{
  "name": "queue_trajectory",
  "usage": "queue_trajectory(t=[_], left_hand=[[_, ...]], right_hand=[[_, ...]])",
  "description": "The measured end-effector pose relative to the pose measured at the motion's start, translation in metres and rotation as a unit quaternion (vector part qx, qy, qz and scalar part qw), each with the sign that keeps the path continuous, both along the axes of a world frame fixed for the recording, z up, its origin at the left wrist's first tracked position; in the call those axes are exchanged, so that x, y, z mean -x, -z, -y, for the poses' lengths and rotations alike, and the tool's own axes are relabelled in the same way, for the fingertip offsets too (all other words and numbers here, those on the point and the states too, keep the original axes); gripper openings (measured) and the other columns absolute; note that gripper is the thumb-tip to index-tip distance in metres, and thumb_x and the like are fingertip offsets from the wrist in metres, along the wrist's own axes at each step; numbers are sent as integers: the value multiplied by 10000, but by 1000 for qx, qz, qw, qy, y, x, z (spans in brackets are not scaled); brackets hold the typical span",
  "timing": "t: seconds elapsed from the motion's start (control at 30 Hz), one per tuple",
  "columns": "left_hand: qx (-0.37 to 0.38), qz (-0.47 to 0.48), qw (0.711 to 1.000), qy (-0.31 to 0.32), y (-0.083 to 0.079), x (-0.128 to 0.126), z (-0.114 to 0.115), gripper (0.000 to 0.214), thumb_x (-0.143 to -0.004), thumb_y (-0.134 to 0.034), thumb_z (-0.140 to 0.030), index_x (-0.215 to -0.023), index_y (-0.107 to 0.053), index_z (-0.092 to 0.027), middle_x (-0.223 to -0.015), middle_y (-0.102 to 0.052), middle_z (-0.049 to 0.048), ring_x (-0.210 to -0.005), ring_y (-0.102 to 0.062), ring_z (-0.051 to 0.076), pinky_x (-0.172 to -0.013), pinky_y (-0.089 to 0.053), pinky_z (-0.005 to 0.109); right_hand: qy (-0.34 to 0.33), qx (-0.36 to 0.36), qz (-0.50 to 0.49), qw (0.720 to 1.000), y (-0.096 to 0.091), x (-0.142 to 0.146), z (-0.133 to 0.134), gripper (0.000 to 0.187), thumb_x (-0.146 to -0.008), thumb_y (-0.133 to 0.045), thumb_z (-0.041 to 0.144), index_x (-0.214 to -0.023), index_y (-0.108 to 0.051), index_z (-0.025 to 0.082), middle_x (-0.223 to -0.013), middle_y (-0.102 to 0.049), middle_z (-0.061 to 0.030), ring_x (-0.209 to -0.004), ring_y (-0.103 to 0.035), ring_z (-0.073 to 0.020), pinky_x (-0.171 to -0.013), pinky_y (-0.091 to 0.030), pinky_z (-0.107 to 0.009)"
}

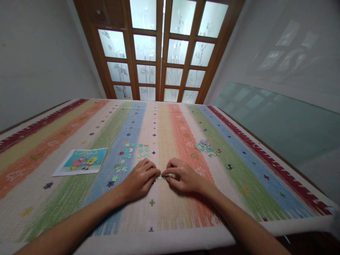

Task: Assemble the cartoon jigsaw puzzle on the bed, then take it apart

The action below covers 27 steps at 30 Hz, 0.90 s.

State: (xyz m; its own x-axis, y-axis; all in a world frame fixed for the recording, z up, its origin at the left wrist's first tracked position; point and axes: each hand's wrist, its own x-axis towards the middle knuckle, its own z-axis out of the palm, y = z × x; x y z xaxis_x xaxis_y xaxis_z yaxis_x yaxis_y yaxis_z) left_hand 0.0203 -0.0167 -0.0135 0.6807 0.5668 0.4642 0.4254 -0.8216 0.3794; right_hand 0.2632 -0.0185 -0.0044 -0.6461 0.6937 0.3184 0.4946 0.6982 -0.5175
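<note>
My left hand (140, 179) and my right hand (183, 177) rest on the striped cloth (170, 212) in front of me, fingertips meeting. Both hands are closed in a pinch on small pale puzzle pieces (161, 175) held between them on the cloth. Several loose puzzle pieces (131, 156) lie scattered just beyond my left hand. A denser pile of puzzle pieces (206, 147) lies beyond my right hand. A cartoon reference picture (81, 161) lies flat at the left.
The cloth covers a large table whose near edge (159, 244) runs below my forearms. A wooden door with frosted glass panes (162, 49) stands behind the table. A glass panel (278, 120) leans along the right wall.
</note>
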Motion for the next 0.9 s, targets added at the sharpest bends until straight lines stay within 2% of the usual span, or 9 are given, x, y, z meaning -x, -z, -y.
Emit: queue_trajectory(t=[0.17, 0.3, 0.4, 0.6, 0.9], left_hand=[[-34, 29, 997, -55, -3, 9, -12, 223, -1019, -460, -172, -1098, -667, -184, -993, -667, 90, -963, -545, 254, -886, -474, 432], [-71, 15, 988, -138, 3, 20, -31, 237, -1010, -496, -241, -1183, -646, -182, -1216, -653, 111, -1177, -510, 308, -1045, -424, 522], [-59, -22, 982, -177, 9, 29, -48, 299, -994, -527, -302, -1250, -623, -180, -1317, -618, 120, -1285, -455, 343, -1097, -390, 559], [-43, -79, 977, -195, 17, 38, -69, 343, -1007, -534, -402, -1258, -659, -204, -1389, -591, 129, -1369, -394, 390, -1109, -346, 619], [-28, -131, 972, -194, 20, 39, -79, 369, -1040, -486, -472, -1303, -672, -292, -1396, -599, 100, -1391, -382, 404, -1104, -303, 648]], right_hand=[[-17, 2, 18, 1000, 2, 2, 1, 244, -898, -568, 140, -1005, -781, 194, -961, -641, -86, -894, -602, -193, -830, -487, -341], [-23, 1, 18, 1000, 3, 1, 0, 236, -898, -572, 142, -1004, -778, 187, -965, -638, -91, -887, -600, -193, -831, -491, -339], [-24, -2, 18, 1000, 4, 1, -1, 239, -890, -574, 143, -1001, -782, 182, -961, -632, -94, -881, -598, -195, -823, -488, -338], [-23, 0, 13, 1000, 6, 2, -2, 232, -888, -577, 148, -998, -777, 187, -954, -627, -84, -876, -596, -187, -822, -485, -330], [-24, -3, 13, 1000, 6, 2, -1, 218, -887, -578, 141, -993, -763, 184, -956, -622, -82, -867, -593, -186, -821, -483, -334]])
